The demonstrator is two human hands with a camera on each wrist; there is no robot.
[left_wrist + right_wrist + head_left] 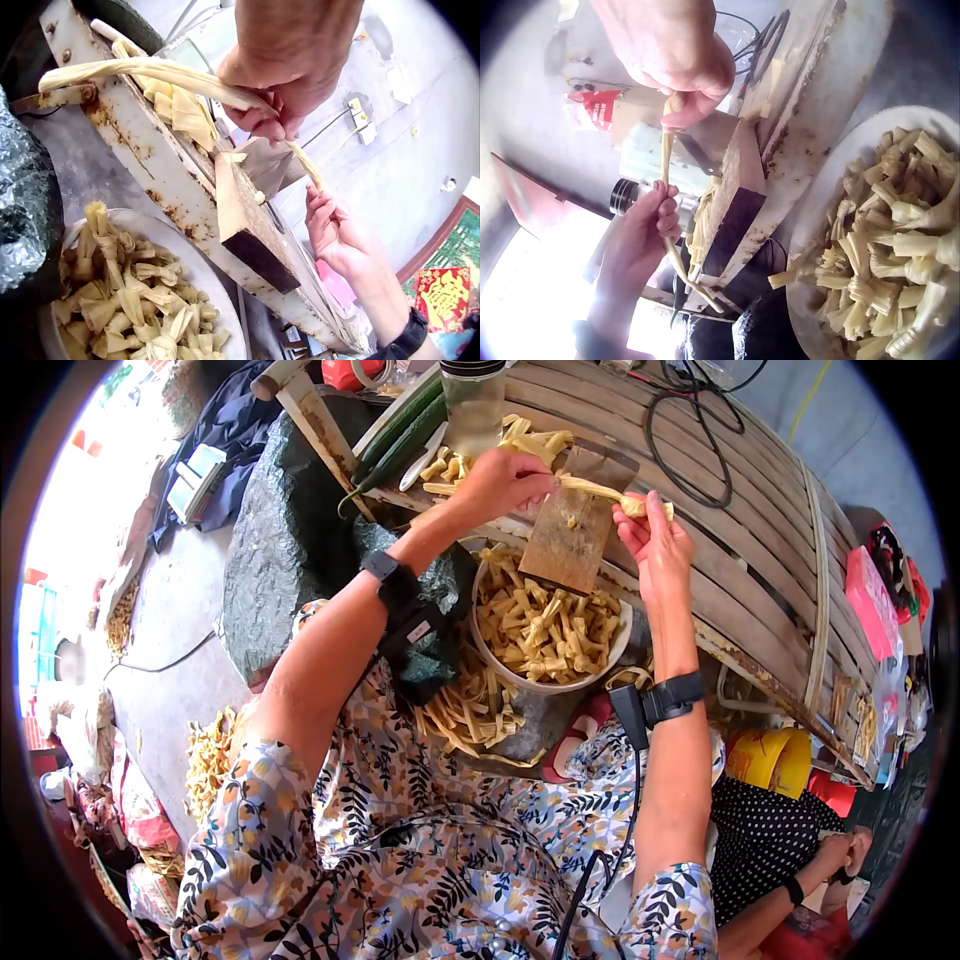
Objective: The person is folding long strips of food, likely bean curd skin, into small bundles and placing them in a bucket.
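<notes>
A pale yellow, fibrous strip [592, 487] is stretched between both hands above a wooden block [560, 550]. My left hand [500, 485] pinches it along its length, and a long loose tail [142, 67] hangs out behind that hand in the left wrist view. At the other end, my right hand [662, 550] holds a thicker, knotted-looking part between thumb and fingers; the fingers partly hide it in the right wrist view. Below the block, a white bowl [627, 630] is heaped with knotted yellow pieces [545, 630]. A small yellow scrap [572, 521] lies on the block.
Left of the block on the slatted bench [745, 575] are more yellow strips [535, 442], cucumbers [405, 435] and a jar [472, 410]. Black cable [690, 450] lies behind. Loose strips [465, 710] hang below the bowl. Another person's arms [800, 885] show at right, near a yellow bucket [765, 760].
</notes>
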